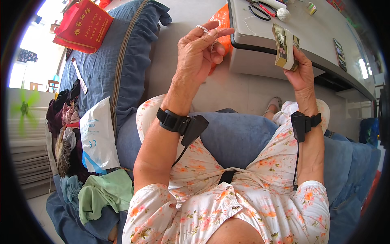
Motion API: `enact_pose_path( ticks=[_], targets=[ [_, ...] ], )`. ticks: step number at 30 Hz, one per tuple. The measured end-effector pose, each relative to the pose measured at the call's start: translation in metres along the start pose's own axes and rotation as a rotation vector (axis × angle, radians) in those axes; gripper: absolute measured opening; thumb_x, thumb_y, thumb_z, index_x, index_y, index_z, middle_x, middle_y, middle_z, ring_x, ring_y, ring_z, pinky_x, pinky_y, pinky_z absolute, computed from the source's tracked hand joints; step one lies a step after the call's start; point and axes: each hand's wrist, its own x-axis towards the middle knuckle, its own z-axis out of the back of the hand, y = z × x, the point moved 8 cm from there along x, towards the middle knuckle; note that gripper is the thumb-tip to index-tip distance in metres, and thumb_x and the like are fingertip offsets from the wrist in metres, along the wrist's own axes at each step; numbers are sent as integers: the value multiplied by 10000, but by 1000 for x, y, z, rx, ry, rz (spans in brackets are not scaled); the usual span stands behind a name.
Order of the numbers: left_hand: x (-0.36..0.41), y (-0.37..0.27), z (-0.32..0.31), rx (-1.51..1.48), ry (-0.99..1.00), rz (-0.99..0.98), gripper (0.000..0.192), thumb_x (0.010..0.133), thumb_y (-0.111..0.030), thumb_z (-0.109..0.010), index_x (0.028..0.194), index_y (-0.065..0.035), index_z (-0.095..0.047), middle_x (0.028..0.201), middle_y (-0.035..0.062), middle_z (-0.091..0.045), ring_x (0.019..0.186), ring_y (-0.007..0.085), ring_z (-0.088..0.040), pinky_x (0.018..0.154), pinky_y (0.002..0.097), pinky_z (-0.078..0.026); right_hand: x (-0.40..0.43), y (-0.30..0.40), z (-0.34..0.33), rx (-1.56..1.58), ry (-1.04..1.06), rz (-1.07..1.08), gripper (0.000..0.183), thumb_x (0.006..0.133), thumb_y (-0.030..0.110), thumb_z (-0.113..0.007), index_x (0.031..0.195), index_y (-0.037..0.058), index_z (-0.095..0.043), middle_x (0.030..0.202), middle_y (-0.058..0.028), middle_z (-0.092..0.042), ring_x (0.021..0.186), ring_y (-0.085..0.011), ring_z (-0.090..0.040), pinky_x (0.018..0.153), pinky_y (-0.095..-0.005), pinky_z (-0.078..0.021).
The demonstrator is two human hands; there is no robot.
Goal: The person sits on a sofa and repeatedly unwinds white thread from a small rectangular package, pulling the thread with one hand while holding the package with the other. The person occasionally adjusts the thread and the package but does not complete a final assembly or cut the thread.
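Note:
My left hand [202,45] is raised at the upper centre, with white yarn [202,29] looped round its fingers and some strands hanging by the palm. My right hand [300,68] grips a small printed cardboard box [281,45] by its side, near the table's edge. A band of white yarn or tape runs round the box. On the table beyond lie black-handled scissors [259,11], a ball of white yarn [283,14] and a loose thin white thread [249,26].
The light-topped table [320,30] bears a smartphone [339,54]. An orange plastic bag [222,19] hangs or lies beside its left end. Left of me, a blue sofa holds a red bag [86,27], a white plastic packet [99,137] and a green cloth [105,193].

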Motion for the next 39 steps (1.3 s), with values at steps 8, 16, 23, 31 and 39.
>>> enact_pose_path(
  ticks=[8,16,23,31,39],
  targets=[
    [3,-8,13,250,-119,-97,252,897,-75,-561,1100,72,-546,1021,229,-646,841,220,-675,512,240,-567,1,5,1,39,-14,11,260,853,45,-611,1102,-23,-575,1079,-139,-639,999,-246,-632,874,-384,-532],
    [2,-6,23,220,-189,-66,219,902,-85,-558,1054,72,-545,1032,231,-640,880,238,-666,554,256,-572,-3,11,-3,8,-102,96,327,877,65,-588,1166,-56,-491,1085,-173,-586,980,-304,-589,766,-376,-521],
    [1,-6,34,127,-326,-61,98,901,-9,-498,931,67,-551,946,234,-651,790,242,-682,451,264,-558,-5,11,-13,38,-64,105,337,887,49,-572,1181,-54,-444,1034,-123,-478,899,-203,-460,666,-315,-470],
    [2,-5,50,6,-418,-56,79,892,21,-480,857,69,-532,916,264,-641,764,289,-684,463,285,-570,1,11,-9,164,118,-13,255,872,46,-587,1121,-2,-561,1091,-123,-629,1033,-263,-610,849,-435,-520],
    [1,0,61,30,-450,5,136,900,-46,-505,945,66,-568,1031,238,-639,896,295,-664,587,278,-562,3,20,4,122,39,48,218,876,64,-590,1086,7,-581,1065,-99,-642,988,-256,-626,823,-438,-523]
  ],
)
